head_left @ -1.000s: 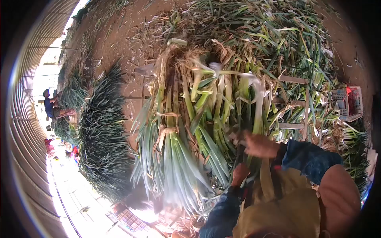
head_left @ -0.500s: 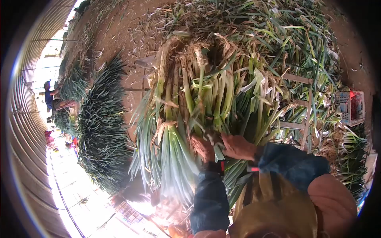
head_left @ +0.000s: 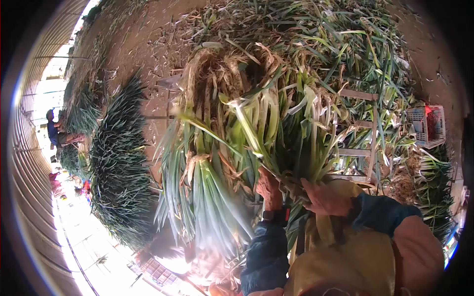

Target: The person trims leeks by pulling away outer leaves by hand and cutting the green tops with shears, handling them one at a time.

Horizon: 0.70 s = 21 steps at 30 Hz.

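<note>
Your left hand [head_left: 269, 187] and right hand [head_left: 326, 198] both close around the green leaf ends of a bundle of leeks [head_left: 266, 133] — fingers curled tight on the leaves, hands just beside each other above your yellow apron [head_left: 340, 256]. The bundle rests on a wooden slatted rack [head_left: 363, 128] standing on the dirt floor [head_left: 148, 44], roots pointing away from you, amid a loose heap of cut leaves [head_left: 345, 44]. Left of it stands a dark stack of trimmed leeks [head_left: 121, 163]; a white plastic crate [head_left: 424, 126] sits at the far right — and a person in blue [head_left: 52, 130] works at the far left.
</note>
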Available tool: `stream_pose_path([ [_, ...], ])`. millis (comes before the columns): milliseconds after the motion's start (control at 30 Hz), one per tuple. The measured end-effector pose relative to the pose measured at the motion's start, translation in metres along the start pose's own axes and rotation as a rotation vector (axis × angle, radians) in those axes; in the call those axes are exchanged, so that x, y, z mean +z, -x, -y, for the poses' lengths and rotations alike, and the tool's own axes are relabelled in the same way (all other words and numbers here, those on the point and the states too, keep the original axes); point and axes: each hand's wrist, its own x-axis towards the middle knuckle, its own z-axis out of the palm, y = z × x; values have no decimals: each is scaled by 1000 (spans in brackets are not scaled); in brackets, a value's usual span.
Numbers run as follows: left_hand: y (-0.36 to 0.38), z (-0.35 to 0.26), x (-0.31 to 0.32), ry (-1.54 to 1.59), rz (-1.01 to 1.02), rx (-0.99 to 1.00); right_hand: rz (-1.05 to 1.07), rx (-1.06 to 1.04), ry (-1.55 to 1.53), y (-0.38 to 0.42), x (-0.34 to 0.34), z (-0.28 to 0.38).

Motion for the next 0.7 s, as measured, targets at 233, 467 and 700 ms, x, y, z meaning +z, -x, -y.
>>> stream_pose_path([
  [233,-15,-2,-26,-166,-34,32,-156,-93,-3,13,5,-4],
  [467,-30,21,-82,690,399,122,-308,-153,101,-34,-3,-3],
  [700,56,9,-38,972,526,-97,-295,-196,16,-1,2,-16],
])
